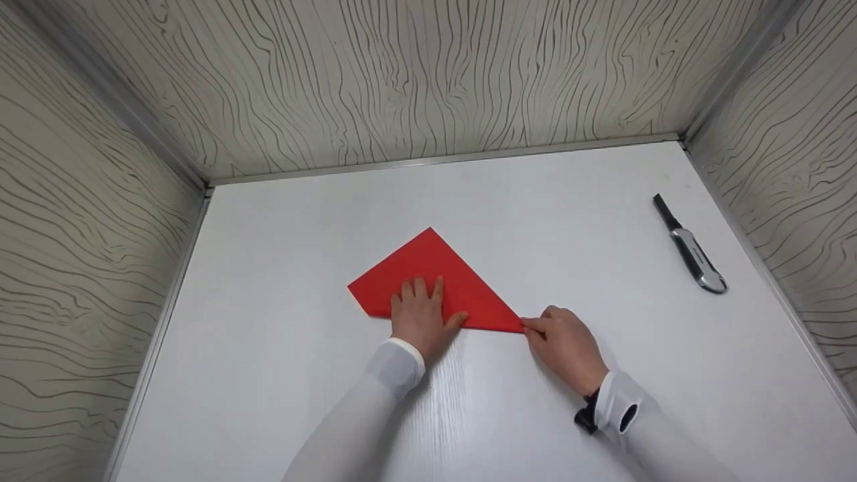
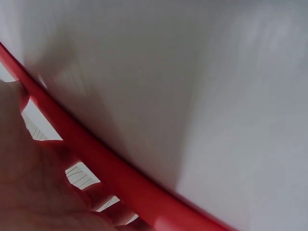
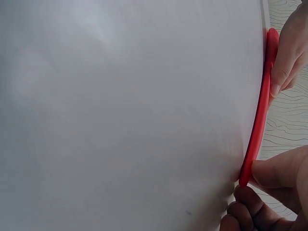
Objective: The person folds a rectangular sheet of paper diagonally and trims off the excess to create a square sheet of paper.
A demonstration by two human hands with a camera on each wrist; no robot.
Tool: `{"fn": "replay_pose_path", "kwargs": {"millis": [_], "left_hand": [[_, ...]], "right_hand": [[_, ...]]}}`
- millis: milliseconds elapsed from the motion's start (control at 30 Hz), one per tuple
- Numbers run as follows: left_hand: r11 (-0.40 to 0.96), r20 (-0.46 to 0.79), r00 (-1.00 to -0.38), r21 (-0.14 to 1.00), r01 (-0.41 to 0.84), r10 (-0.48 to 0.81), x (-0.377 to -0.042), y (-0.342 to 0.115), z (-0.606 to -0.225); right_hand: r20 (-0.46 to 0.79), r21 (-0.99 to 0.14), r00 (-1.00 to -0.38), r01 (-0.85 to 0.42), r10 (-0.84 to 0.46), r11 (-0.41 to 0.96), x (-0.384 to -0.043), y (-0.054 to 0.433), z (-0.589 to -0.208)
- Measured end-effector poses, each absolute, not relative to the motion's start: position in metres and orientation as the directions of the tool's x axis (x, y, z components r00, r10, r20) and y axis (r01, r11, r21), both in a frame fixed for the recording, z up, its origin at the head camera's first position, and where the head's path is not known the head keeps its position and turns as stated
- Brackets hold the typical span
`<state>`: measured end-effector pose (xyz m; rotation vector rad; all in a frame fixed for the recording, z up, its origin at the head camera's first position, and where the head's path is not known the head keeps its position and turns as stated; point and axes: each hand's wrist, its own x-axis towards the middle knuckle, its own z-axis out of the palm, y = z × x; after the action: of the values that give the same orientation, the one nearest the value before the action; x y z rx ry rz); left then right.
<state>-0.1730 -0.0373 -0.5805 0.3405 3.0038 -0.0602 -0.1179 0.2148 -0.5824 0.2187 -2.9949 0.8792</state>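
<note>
A folded sheet of red paper (image 1: 415,258) lies on the white table, its near edge a rounded fold. My left hand (image 1: 420,320) rests on it with fingers spread, pressing the paper near its middle; the thumb lies by the near edge. At the paper's right-hand corner, my right hand (image 1: 566,345) pinches the tip between thumb and forefinger. The left wrist view shows the red fold (image 2: 106,161) running past the left palm (image 2: 33,183). In the right wrist view the right thumb and fingers (image 3: 276,171) hold the end of the red edge (image 3: 260,115).
A utility knife (image 1: 696,258) with a silver and black handle lies at the right side of the white table (image 1: 281,402). Wood-grain panels (image 1: 428,80) with metal edging stand along the back and both sides.
</note>
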Motion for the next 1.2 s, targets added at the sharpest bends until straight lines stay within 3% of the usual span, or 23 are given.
{"fn": "replay_pose_path", "kwargs": {"millis": [1200], "left_hand": [[0.976, -0.127, -0.968, -0.003, 0.22, 0.218, -0.1723, -0.037, -0.5795]], "right_hand": [[0.074, -0.537, -0.988, -0.155, -0.137, 0.829, -0.118, 0.2144, -0.5834]]}}
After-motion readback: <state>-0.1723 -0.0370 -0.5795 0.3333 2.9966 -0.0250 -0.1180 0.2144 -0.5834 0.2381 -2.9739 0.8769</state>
